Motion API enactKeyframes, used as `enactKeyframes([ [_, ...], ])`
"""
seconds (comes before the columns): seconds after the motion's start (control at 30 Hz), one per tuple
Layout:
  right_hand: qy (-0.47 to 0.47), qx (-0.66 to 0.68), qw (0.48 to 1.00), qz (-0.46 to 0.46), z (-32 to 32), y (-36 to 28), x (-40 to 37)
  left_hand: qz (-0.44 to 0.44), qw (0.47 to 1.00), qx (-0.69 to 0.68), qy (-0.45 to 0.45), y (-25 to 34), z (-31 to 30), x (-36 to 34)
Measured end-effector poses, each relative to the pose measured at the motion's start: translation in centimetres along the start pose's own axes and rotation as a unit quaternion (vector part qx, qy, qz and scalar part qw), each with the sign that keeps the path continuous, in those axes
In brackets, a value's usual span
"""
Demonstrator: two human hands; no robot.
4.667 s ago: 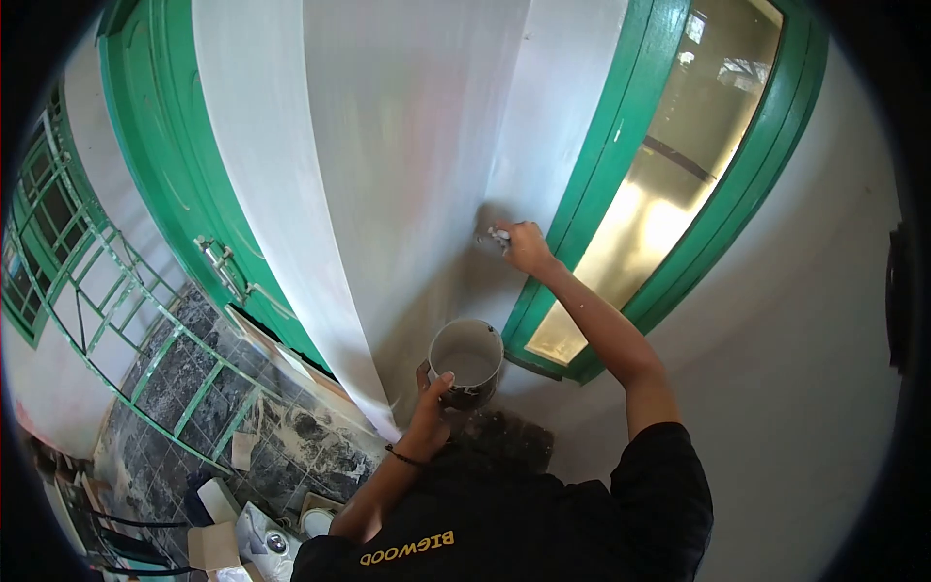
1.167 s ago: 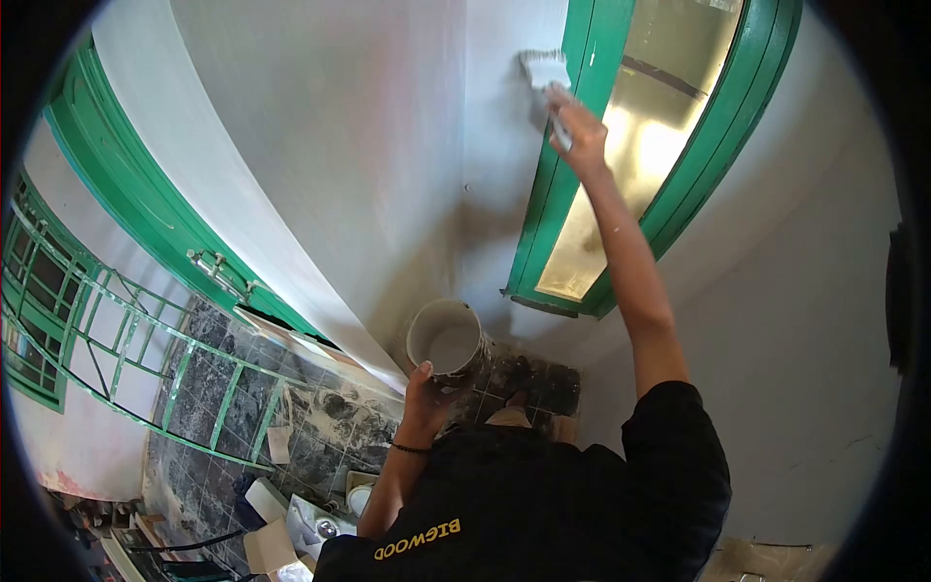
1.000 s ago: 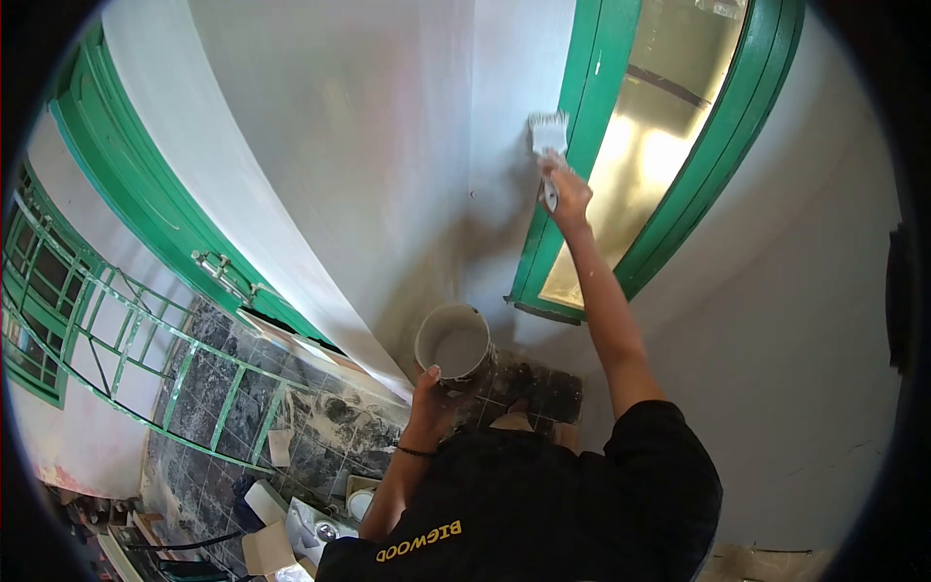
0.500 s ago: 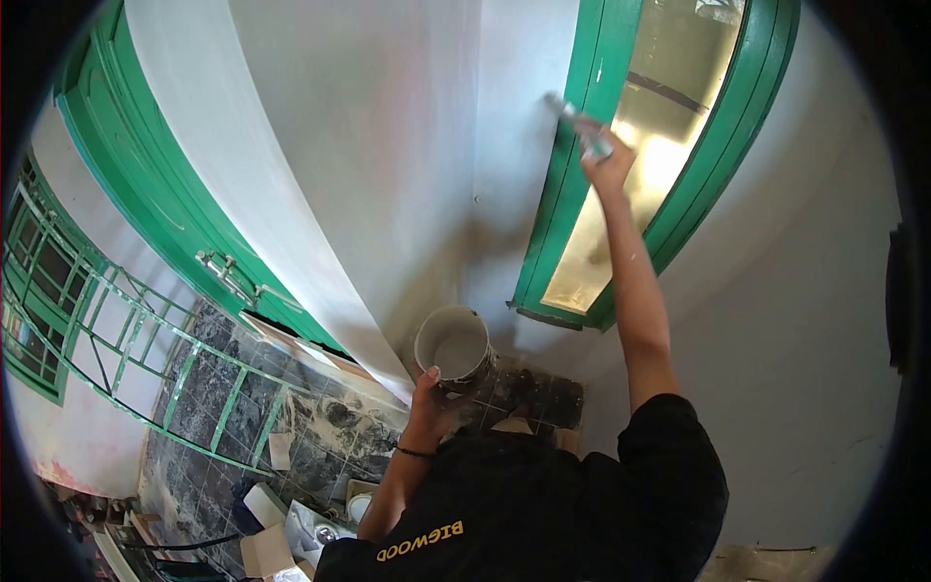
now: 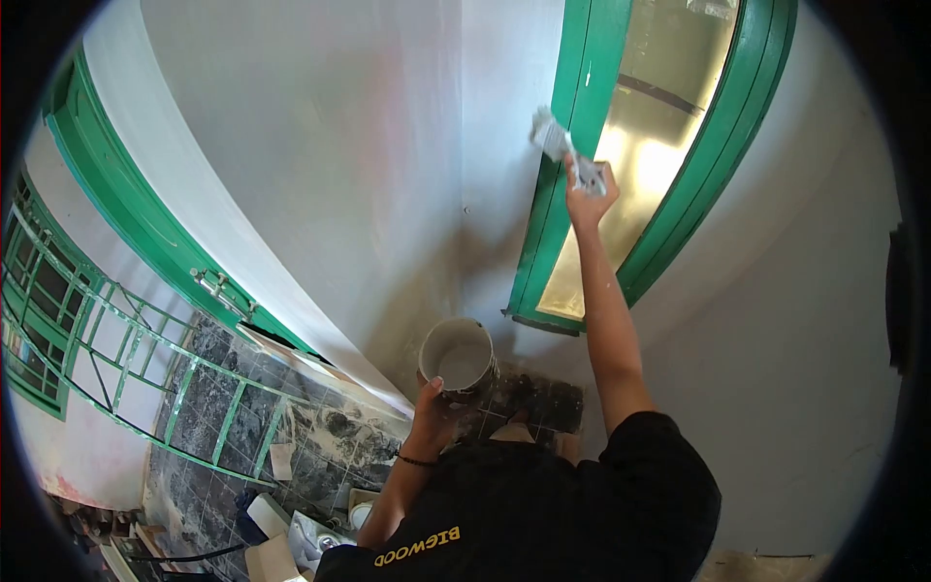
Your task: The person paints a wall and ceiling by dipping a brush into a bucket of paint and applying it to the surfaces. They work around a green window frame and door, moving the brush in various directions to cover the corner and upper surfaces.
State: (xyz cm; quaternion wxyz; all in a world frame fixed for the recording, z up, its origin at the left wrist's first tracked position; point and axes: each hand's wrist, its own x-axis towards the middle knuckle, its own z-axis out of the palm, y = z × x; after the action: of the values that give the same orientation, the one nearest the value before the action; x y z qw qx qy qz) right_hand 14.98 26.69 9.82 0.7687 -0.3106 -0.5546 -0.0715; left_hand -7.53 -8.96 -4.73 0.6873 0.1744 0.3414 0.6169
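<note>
My right hand (image 5: 591,192) is wrapped round the handle of a wide paintbrush (image 5: 551,136), its arm stretched up and forward. The bristles overlap the white wall (image 5: 509,87) right beside the green window frame (image 5: 585,97). Lower down, my left hand (image 5: 433,419) grips a bucket (image 5: 458,355) at its near side, the thumb over the rim and the other fingers hidden below. Pale paint shows inside the bucket, and its outside is smeared.
To the left stand a green door (image 5: 165,228) with a metal latch (image 5: 221,291) and a green metal frame (image 5: 175,388). Splattered dark tiles (image 5: 335,456) cover the floor, with a cardboard box (image 5: 272,560) at the lower left. Frosted glass (image 5: 669,107) fills the window.
My right hand and the brush have come slightly down and left, and the brush's broad side now faces me. The bucket stays in my left hand, almost unmoved.
</note>
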Motion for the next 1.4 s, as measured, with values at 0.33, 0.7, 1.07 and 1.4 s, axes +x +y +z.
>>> enactKeyframes([
  [0.33, -0.13, -0.024, 0.991, 0.025, 0.2, -0.8, 6.0, 0.001, 1.0, -0.01, 0.01, -0.8, 1.6, 2.4],
  [0.7, -0.176, -0.073, 0.896, -0.4, 3.8, -5.2, 15.1, 0.033, 0.998, -0.035, 0.034, -1.0, 3.8, 7.7],
  [1.07, -0.435, -0.127, 0.885, -0.11, -3.7, 0.9, -8.9, 0.024, 0.999, -0.031, 0.025, -1.0, 2.7, 8.3],
  [1.4, -0.189, 0.053, 0.945, 0.263, -10.6, -14.2, -6.1, 0.004, 0.999, 0.029, 0.014, -1.9, 1.7, 5.3],
])
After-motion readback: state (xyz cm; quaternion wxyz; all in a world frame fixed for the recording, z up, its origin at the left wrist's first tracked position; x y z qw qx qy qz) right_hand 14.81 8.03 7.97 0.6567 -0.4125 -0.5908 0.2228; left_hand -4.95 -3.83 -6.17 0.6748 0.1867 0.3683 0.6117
